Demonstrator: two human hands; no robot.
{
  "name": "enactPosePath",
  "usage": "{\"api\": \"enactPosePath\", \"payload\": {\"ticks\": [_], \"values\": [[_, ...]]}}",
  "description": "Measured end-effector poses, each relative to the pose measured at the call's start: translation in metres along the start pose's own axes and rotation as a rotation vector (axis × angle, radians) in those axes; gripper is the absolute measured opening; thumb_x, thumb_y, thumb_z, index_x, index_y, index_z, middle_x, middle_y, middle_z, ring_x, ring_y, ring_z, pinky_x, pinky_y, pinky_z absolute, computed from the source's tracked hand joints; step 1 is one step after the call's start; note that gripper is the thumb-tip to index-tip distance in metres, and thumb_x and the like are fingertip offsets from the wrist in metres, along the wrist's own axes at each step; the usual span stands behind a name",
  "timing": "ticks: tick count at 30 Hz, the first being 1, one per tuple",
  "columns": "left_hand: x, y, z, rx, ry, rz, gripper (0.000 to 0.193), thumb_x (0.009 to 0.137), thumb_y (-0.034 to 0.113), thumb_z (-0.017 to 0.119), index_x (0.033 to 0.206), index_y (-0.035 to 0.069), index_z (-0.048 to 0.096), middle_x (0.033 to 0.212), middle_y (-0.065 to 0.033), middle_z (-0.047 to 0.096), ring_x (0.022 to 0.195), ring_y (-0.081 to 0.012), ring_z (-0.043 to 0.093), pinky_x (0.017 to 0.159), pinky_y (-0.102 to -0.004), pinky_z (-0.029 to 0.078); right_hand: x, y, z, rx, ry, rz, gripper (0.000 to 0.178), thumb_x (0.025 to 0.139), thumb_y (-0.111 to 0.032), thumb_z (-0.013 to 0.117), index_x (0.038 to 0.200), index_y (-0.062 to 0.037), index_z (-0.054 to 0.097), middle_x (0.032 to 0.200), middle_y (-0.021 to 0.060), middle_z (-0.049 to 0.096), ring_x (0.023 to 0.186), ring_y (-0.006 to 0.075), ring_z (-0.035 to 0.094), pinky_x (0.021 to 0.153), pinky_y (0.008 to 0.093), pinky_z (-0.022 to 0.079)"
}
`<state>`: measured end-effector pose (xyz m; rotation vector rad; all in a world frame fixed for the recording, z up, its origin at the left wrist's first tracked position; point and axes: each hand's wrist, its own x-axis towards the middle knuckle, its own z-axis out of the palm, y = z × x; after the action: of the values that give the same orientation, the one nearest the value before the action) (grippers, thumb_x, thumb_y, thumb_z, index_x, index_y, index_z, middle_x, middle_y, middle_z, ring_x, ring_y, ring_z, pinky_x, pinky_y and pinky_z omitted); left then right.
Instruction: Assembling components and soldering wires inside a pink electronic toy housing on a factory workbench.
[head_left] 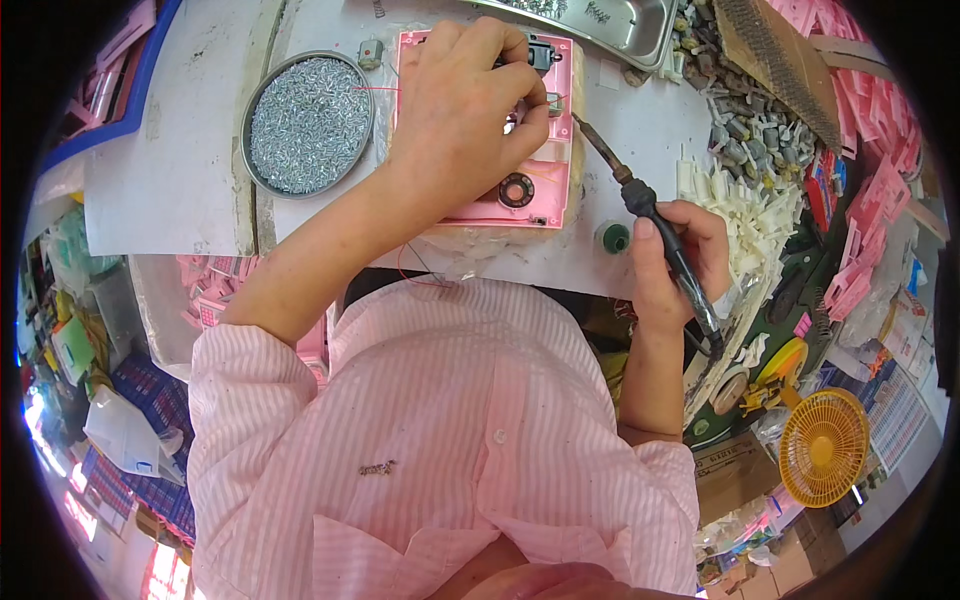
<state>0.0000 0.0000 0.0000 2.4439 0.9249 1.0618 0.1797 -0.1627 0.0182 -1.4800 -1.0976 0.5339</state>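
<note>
Striped shirt (440,400) closest. Right hand (660,290) grips soldering iron (640,195); left hand (455,125) curled over pink casing (550,155), pinch unclear. Tip (578,120) near left fingers (528,92): slip could burn them.

Left hand (462,115) arches palm-down — right hand (662,282) curls in a grip.

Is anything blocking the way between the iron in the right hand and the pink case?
Nothing visible stands between the tip of the iron in the right hand and the right edge of the pink case. Farther left, though, the left hand is over it, hiding part of it.
</note>
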Motion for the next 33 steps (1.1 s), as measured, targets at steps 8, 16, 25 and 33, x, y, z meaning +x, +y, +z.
{"api": "enactPosePath", "payload": {"ticks": [8,16,25,33], "values": [[0.000,-0.002,0.002,-0.001,0.015,0.025,0.009,0.071,0.016,0.076,0.073,0.012,0.068,0.099,0.0010,0.057,0.092,-0.0248,0.050,0.080,-0.0429,0.037,-0.001,-0.003,-0.006,0.000,0.039,0.018,0.025,0.085,-0.004,0.079,0.104,0.0010,0.063,0.084,0.0011,0.063,0.067,0.0034,0.052,0.060,0.0175,0.040],[0.002,0.004,-0.004,0.070,-0.048,0.003,0.008,0.073,0.016,0.075,0.074,0.012,0.068,0.100,0.0003,0.058,0.095,-0.0252,0.051,0.081,-0.0439,0.037,0.003,-0.006,-0.012,0.017,0.053,-0.011,0.028,0.084,-0.002,0.079,0.106,0.0009,0.062,0.090,0.0039,0.065,0.069,0.0042,0.053,0.062,0.0180,0.042],[0.003,0.005,-0.009,0.110,-0.086,0.019,0.013,0.077,0.020,0.077,0.084,0.011,0.071,0.100,-0.0029,0.058,0.089,-0.0278,0.052,0.080,-0.0430,0.039,0.008,-0.004,-0.010,0.019,0.026,-0.026,0.028,0.083,-0.002,0.080,0.105,0.0012,0.063,0.088,0.0031,0.064,0.068,0.0042,0.052,0.061,0.0184,0.042],[0.007,0.013,-0.005,0.166,-0.067,-0.013,0.010,0.076,0.020,0.074,0.078,0.010,0.071,0.099,-0.0007,0.058,0.094,-0.0240,0.053,0.084,-0.0446,0.038,0.018,-0.001,0.002,-0.022,-0.071,-0.041,0.026,0.084,-0.002,0.079,0.105,0.0018,0.064,0.075,-0.0001,0.061,0.064,0.0043,0.053,0.059,0.0190,0.041]]}}
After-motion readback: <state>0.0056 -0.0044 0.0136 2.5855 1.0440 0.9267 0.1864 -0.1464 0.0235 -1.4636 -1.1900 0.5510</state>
